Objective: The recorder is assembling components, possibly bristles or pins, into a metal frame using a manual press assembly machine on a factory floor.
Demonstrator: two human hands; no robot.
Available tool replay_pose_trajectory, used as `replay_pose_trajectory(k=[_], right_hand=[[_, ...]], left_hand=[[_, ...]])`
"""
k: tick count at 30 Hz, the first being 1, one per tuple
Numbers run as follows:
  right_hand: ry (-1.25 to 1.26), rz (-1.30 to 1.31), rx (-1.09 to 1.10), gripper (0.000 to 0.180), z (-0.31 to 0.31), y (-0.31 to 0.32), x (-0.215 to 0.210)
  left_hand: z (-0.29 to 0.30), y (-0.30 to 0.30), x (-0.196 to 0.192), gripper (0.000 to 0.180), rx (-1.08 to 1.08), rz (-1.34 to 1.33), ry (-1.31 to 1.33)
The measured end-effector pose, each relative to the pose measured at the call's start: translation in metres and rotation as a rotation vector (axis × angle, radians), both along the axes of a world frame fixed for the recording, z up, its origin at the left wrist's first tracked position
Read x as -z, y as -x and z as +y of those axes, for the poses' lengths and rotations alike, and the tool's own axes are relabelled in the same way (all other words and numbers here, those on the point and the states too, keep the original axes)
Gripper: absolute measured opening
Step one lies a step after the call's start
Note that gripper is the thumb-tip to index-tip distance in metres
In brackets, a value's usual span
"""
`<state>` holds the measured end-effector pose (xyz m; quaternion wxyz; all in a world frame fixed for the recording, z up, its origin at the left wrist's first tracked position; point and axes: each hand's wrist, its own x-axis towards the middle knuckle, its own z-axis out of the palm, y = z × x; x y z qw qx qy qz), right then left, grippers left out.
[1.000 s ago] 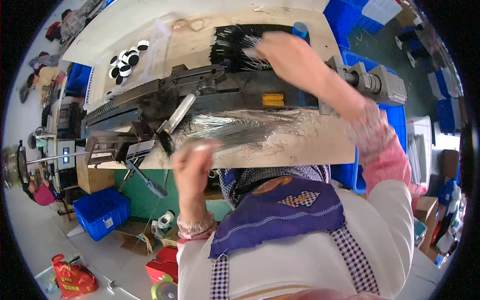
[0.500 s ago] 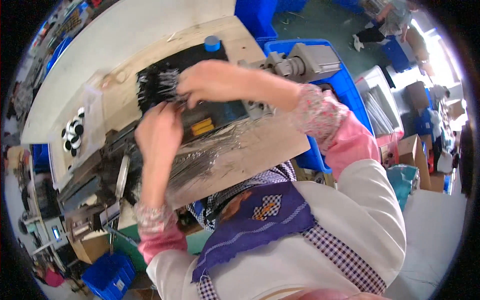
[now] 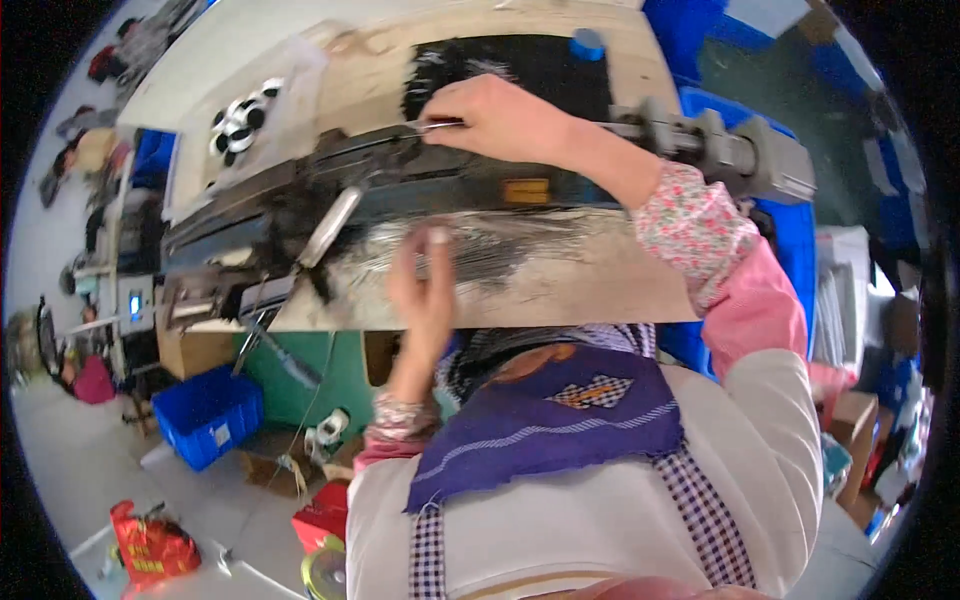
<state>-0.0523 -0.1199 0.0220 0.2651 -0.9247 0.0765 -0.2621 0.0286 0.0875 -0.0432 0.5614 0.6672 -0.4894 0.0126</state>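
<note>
My right hand (image 3: 485, 118) is closed in a pinch over the long dark metal machine (image 3: 375, 165). A thin shiny metal rod (image 3: 442, 124) sticks out from its fingertips toward the machine's top. My left hand (image 3: 425, 285), smeared by motion, is raised with fingers apart and nothing visible in them. Beneath and beside it, a loose heap of thin metal wires (image 3: 520, 240) lies on the board's near part. Behind my right hand is a black mat (image 3: 560, 75) bearing small silvery pieces, partly hidden by the hand.
A clear plastic box (image 3: 300, 75) holds several black-and-white round parts (image 3: 238, 125) at the left. A metal lever (image 3: 335, 222) juts from the machine toward me. Grey cylindrical machine parts (image 3: 725, 150) stand at the right, over a blue crate (image 3: 797, 270). A blue round cap (image 3: 587, 44) sits on the mat.
My view has turned, shifting the bench rightward. My left hand has left my right hand and come back toward me, opening. My right hand has moved from the mat to the machine.
</note>
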Motion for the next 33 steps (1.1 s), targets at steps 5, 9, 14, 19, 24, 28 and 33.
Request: replay_pose_trajectory(k=[5,9,14,19,24,28,33], right_hand=[[-0.085,0.081,0.025,0.020,0.005,-0.001,-0.006],[-0.020,0.053,0.039,0.017,0.005,-0.004,0.006],[0.038,0.024,0.016,0.015,0.015,-0.009,-0.002],[0.328,-0.056,0.135,0.017,0.036,0.007,-0.004],[0.109,0.250,0.342,0.033,0.070,0.074,0.032],[0.001,0.359,0.446,0.023,0.037,0.070,0.074],[0.057,0.353,0.411,0.013,0.038,0.075,0.063]], left_hand=[[0.000,-0.053,0.002,0.053,0.698,1.953,0.056],[-0.020,-0.057,-0.085,0.051,1.033,2.050,0.083],[-0.027,-0.008,0.008,0.028,0.241,0.511,-0.142],[-0.010,-0.024,-0.018,0.024,0.323,0.733,-0.433],[0.073,-0.120,0.038,0.044,-0.214,1.175,-0.048],[0.065,-0.135,0.011,0.041,-0.305,1.140,-0.104],[0.052,-0.131,0.028,0.020,-0.268,1.164,0.043]])
